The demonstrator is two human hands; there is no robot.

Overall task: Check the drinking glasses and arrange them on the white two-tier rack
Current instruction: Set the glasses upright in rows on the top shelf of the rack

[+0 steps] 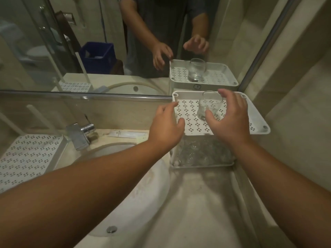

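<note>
A white two-tier rack stands on the counter at the right, against the mirror. One clear drinking glass stands upright on its perforated top tier. Several more glasses fill the lower tier, partly hidden under the top tray. My right hand hovers around the upright glass with fingers spread, apparently not gripping it. My left hand is open at the rack's left edge, fingertips near the rim.
A white sink basin with a chrome tap lies below my left arm. A second perforated white tray sits at the far left. The mirror behind reflects the rack, my hands and a blue crate.
</note>
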